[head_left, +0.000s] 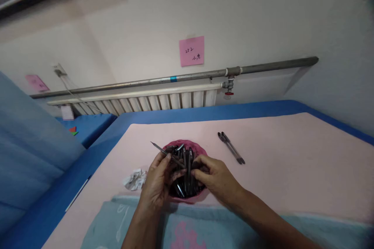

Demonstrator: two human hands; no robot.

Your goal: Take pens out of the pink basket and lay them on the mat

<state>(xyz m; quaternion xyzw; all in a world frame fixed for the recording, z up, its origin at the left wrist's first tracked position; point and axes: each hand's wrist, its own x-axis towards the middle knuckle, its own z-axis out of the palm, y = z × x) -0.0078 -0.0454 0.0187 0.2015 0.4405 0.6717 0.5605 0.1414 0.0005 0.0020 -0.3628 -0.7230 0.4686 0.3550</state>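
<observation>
left hand (157, 179): closed on one pen (159, 148), thumb on top, fingers curled round beneath. the pen lies aslant over the left part of the pink holder (201, 148), thin tip out to the far left, other end in over the loose pens (187, 163). i take it that the tip points that way to be clear of both palms, and that a hold partway along lets me tilt it with little effort.

right hand (214, 175): over the holder's right side, thumb and fingers brought close in a narrow pinch. something dark sits at the fingertips; whether i grip it or only touch it, i cannot tell, my own fingers being in the way.

holder: on the pink sheet (277, 163), between my hands, just beyond the towel (233, 223). probably placed so both hands reach in without stretching. its wrinkled rim seems to pen in the jumble, some pieces running near to far.

two pens (230, 148): on the sheet, right of the holder and apart from it. side by side, dark tops far-left. so neatly paired that they look set aside on purpose, beyond the heap.

paper (135, 180): crumpled, just left of the left hand. no reason for its spot that i can read.
</observation>
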